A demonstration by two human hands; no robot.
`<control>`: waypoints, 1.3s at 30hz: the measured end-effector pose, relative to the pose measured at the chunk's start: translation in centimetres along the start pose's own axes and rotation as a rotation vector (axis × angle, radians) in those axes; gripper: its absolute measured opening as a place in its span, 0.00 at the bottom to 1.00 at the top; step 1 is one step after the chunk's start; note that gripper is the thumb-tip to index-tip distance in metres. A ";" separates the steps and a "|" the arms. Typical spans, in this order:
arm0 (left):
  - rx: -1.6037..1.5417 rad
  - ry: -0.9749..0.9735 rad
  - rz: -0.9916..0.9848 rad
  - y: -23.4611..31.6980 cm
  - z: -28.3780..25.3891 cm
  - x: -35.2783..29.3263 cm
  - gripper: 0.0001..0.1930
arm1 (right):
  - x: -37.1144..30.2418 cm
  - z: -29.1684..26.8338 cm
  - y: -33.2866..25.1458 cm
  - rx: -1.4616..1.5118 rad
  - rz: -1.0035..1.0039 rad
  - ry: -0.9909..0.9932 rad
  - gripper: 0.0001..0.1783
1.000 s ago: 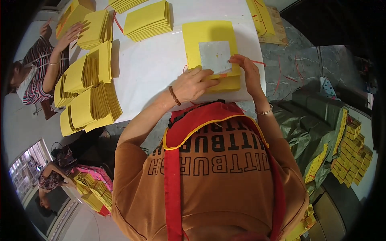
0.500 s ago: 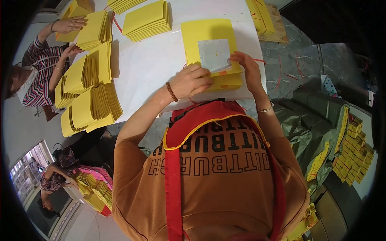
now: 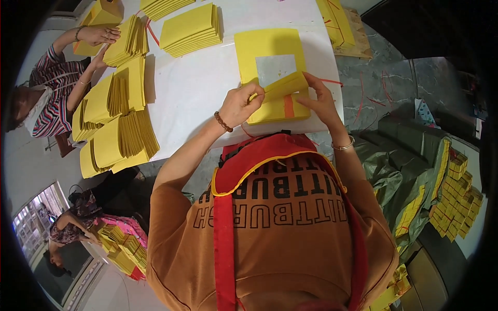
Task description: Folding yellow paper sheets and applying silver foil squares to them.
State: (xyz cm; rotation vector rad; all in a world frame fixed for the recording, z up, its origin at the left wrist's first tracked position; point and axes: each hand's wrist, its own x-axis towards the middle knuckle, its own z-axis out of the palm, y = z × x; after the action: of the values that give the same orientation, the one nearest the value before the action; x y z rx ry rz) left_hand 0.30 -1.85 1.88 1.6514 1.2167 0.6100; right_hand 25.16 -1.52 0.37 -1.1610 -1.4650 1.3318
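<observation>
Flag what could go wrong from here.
1. The raised yellow flap, pinched by the left hand at its left end with the right hand at its right corner, could crease askew if pulled unevenly.
2. The grey square sheet, partly covered by the flap, might shift; I can't tell whether it's stuck down.
3. The thin red strip beside the right hand could snag.

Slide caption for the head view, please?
Left hand grips raised yellow flap, right hand at its other end, white table below.

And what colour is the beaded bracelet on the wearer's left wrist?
Brown; the beaded bracelet shows in the head view.
</observation>
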 end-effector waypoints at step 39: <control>0.397 0.242 0.320 -0.4 -0.3 -2.9 0.10 | -1.2 -0.5 -2.7 -0.580 -0.092 -0.314 0.15</control>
State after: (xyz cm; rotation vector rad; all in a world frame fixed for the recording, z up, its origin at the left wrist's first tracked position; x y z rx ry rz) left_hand -1.24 -4.31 2.03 2.1823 1.3165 0.8232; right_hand 25.63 -2.59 3.09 -1.2499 -2.2039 1.0873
